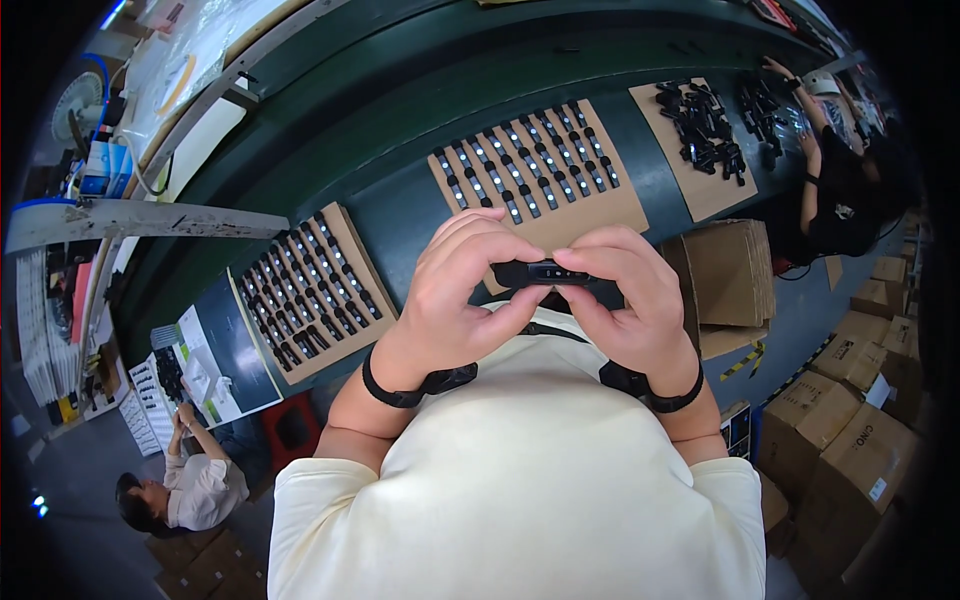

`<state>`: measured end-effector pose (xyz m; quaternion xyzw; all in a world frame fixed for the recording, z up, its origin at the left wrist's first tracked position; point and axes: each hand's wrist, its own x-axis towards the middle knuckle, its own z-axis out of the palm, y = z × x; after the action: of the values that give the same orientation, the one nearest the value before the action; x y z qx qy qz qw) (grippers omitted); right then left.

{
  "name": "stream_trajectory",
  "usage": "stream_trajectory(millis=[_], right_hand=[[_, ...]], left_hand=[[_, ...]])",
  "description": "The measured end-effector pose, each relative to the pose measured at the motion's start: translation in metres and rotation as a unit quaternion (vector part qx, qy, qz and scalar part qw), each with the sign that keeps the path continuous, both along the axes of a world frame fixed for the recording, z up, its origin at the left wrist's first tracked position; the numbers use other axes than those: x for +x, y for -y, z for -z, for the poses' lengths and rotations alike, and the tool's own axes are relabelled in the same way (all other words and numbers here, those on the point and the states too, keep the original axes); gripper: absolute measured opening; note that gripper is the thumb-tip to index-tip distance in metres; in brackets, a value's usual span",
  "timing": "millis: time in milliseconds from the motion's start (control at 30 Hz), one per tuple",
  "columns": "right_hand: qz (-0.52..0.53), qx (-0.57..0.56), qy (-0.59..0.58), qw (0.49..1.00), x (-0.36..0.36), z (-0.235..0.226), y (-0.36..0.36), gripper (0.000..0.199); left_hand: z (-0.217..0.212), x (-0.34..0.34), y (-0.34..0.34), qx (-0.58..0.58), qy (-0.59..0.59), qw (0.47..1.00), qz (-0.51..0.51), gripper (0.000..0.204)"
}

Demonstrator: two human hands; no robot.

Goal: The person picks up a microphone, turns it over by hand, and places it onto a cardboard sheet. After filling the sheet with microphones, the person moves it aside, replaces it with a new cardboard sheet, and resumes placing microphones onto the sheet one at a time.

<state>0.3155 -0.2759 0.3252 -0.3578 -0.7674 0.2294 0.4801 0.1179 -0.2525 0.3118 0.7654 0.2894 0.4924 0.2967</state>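
"Between the two bare hands, in front of the cream short-sleeved shirt (pixel 530 450), what is that?"

"A small, elongated black device (pixel 548 272) with a glossy-looking face and a rounded, duller black end toward the left. It is held up clear of the long dark green desk (pixel 385 215)."

"And the grip?"

"Clamped on the device from both sides. The left hand (pixel 465 280) and the right hand (pixel 632 295) each pinch its long edges, thumb near, finger far, with the fingertips close to its middle."

"How would it handle?"

"Light and stiff, I'd judge, with a hard casing that may be a bit slippery. The rounded end could be softer, perhaps foam, though I can't be sure. I'd hold the casing by its long edges, leaving the face uncovered and the rounded end unsqueezed."

"What lies around it?"

"Beyond the hands, a flat brown cardboard sheet (pixel 590 210) carries rows of small black-and-silver devices (pixel 530 163). To the left, a second brown cardboard sheet (pixel 362 250) bears similar rows; to the right, a third brown cardboard sheet (pixel 712 203) holds a loose heap of black pieces (pixel 700 130)."
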Motion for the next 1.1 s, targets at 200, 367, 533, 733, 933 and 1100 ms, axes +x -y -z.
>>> stream_trajectory(millis=[200, 367, 533, 733, 933, 1100], right_hand=[[-0.018, -0.028, -0.030, 0.999, 0.002, 0.003, 0.000, 0.036], [-0.023, -0.178, -0.091, 0.980, 0.004, 0.000, 0.005, 0.032], [-0.022, -0.166, -0.073, 0.983, 0.007, 0.000, 0.005, 0.031], [-0.007, -0.090, -0.041, 0.995, 0.006, 0.000, 0.002, 0.030], [0.027, 0.003, 0.078, 0.997, 0.003, -0.001, -0.009, 0.030], [0.068, -0.118, 0.162, 0.977, -0.002, 0.032, -0.024, 0.023]], left_hand=[[0.002, -0.010, 0.001, -0.077, 0.008, 0.997, 0.011, 0.031], [0.006, -0.010, 0.001, -0.053, 0.025, 0.998, 0.025, 0.028], [0.004, -0.008, 0.000, -0.037, 0.024, 0.999, 0.013, 0.028], [0.009, -0.008, -0.001, -0.048, 0.030, 0.998, 0.012, 0.030], [0.010, -0.010, -0.008, -0.008, -0.027, 1.000, -0.005, 0.028], [0.027, -0.007, -0.016, -0.103, -0.090, 0.990, -0.032, 0.026]])
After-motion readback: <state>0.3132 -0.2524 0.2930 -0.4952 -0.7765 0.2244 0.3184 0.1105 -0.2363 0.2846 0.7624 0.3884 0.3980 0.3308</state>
